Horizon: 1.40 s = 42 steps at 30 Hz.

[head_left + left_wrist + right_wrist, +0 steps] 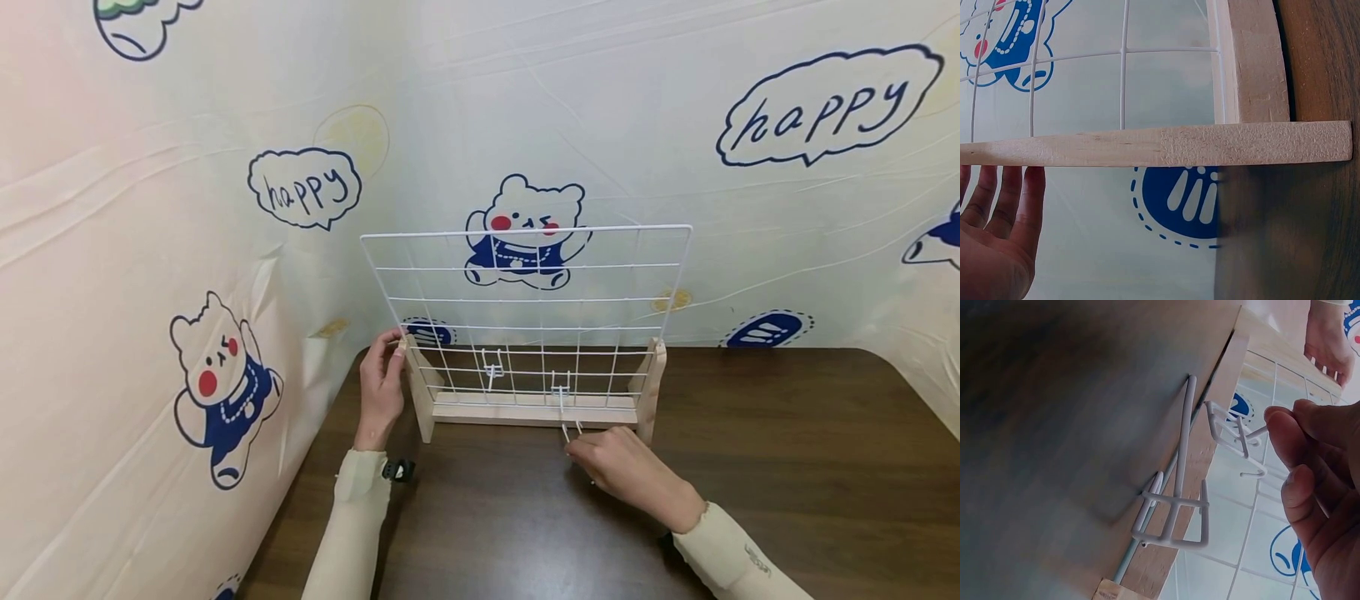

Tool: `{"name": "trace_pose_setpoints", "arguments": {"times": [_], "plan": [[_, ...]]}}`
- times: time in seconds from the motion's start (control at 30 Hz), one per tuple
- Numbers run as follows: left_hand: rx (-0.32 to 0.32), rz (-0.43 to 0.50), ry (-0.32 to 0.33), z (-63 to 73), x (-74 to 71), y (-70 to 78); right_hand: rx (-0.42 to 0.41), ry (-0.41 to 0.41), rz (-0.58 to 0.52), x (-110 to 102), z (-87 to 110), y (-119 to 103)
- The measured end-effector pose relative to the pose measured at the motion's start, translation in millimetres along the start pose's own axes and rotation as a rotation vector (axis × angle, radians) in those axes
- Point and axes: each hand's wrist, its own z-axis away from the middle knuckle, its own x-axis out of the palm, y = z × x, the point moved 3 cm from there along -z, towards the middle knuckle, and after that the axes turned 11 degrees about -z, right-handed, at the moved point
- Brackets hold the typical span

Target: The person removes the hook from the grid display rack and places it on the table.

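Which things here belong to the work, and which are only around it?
In the work: wire grid; wooden stand; white hooks; left hand, on the stand; right hand, pinching a hook.

Only around: table; printed cloth; black wrist device.

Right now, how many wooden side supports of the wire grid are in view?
2: the left support, beside the left hand, and the right support, just beyond the right hand.

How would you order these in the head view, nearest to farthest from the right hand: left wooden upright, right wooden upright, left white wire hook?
1. Right wooden upright: right end.
2. Left white wire hook: between the uprights, left of centre.
3. Left wooden upright: left end.
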Motion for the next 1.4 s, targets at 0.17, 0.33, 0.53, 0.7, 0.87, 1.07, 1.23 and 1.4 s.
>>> {"name": "trace_pose_setpoints", "arguments": {"times": [0.17,0.33,0.53,0.7,0.87,1.07,1.23,1.4], "plan": [[0.011,-0.002,-0.009,-0.8,-0.8,-0.7,0.013,-0.018,0.017,1.2,-2.9,-0.5],[0.014,-0.003,-0.008,-0.1,-1.1,-1.1,0.02,-0.032,0.033,2.8,-5.9,-1.8],[0.004,-0.012,-0.007,1.1,-1.0,-3.5,0.032,-0.053,0.03,2.5,-7.7,-3.8],[0.004,-0.019,-0.011,0.5,-0.7,-4.0,0.045,-0.071,0.022,1.6,-9.1,-4.8],[0.01,-0.016,-0.006,-0.4,-0.4,-1.1,0.049,-0.076,0.024,1.9,-9.9,-4.2],[-0.007,-0.019,0.001,0.9,0.0,0.7,0.057,-0.088,0.01,6.1,-10.7,-4.5],[-0.007,-0.005,0.004,3.1,-2.4,17.7,0.049,-0.095,0.007,10.0,-12.6,-5.3],[0.018,0.001,-0.001,3.1,-7.6,37.1,0.041,-0.091,0.017,11.7,-15.5,-4.4]]}}
